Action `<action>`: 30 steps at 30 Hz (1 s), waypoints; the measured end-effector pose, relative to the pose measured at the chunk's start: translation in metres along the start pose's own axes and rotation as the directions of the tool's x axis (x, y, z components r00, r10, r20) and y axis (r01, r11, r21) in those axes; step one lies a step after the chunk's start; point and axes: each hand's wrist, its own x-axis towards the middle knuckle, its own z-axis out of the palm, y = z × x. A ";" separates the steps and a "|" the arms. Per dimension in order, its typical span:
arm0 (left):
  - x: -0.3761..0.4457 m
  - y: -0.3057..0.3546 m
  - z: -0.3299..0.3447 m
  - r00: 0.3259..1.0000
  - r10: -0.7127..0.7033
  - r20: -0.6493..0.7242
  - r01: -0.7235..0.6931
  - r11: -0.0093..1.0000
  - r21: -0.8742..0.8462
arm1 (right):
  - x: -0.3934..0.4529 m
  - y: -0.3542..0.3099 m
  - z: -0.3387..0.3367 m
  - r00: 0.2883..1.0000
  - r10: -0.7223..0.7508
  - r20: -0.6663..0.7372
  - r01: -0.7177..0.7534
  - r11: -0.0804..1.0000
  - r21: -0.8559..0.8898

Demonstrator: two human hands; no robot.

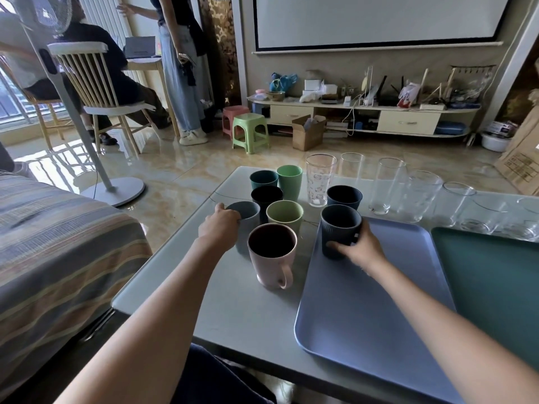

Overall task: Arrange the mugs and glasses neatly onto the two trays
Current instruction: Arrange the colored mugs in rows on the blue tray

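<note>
Dark blue ribbed mug (339, 228) stands upright at the far left corner of the lavender tray (379, 301), rim up, long axis vertical. Right hand (360, 247) wraps it from the right and near side, thumb across the front wall, fingers curled behind; grip is closed on the mug. Can't tell whether its base is seated on the tray or just above it.

Left of the tray, on the grey table (175, 290), grey-blue mug (243, 217) stands upright at the near left edge of the mug cluster. Left hand (220, 225) is on its left side, fingertips at the rim, curled on it; looks like a grasp, though how firm I can't tell.

Pink mug (272, 255) stands just beside it, nearer, handle toward the camera, untouched.

Teal tray (495, 287) lies right of the lavender one, bare. Glasses (420, 196) line the far table edge, all off the trays.

Judgement: early stage; the left hand is nearer the remaining mugs.
</note>
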 end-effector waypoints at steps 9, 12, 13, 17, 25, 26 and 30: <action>-0.003 -0.006 -0.027 0.971 -0.132 -0.198 0.053 0.930 -0.363 | -0.032 0.002 -0.001 1.000 -0.015 -0.012 0.015 1.000 0.005; -0.010 0.005 -0.038 0.959 -0.009 -0.283 -0.082 0.948 -0.309 | -0.047 -0.004 -0.009 0.954 -0.179 -0.242 0.159 0.982 -0.098; -0.014 0.010 -0.042 0.949 0.035 -0.315 -0.129 0.950 -0.283 | -0.052 -0.010 -0.010 0.917 -0.246 -0.315 0.213 0.968 -0.134; -0.026 0.029 -0.057 0.899 0.124 -0.419 -0.256 0.926 -0.275 | -0.063 -0.045 -0.011 0.798 -0.455 -0.396 0.420 0.890 -0.177; -0.054 0.072 -0.063 0.841 0.329 -0.430 -0.498 0.781 -0.377 | -0.062 -0.104 0.013 0.883 -0.461 -0.084 0.428 0.866 -0.258; -0.057 0.075 -0.062 0.845 0.360 -0.397 -0.508 0.771 -0.383 | -0.060 -0.106 0.014 0.899 -0.429 -0.086 0.397 0.882 -0.253; -0.063 0.078 -0.059 0.889 0.379 -0.256 -0.457 0.717 -0.526 | -0.065 -0.104 0.010 0.942 -0.332 -0.054 0.333 0.943 -0.006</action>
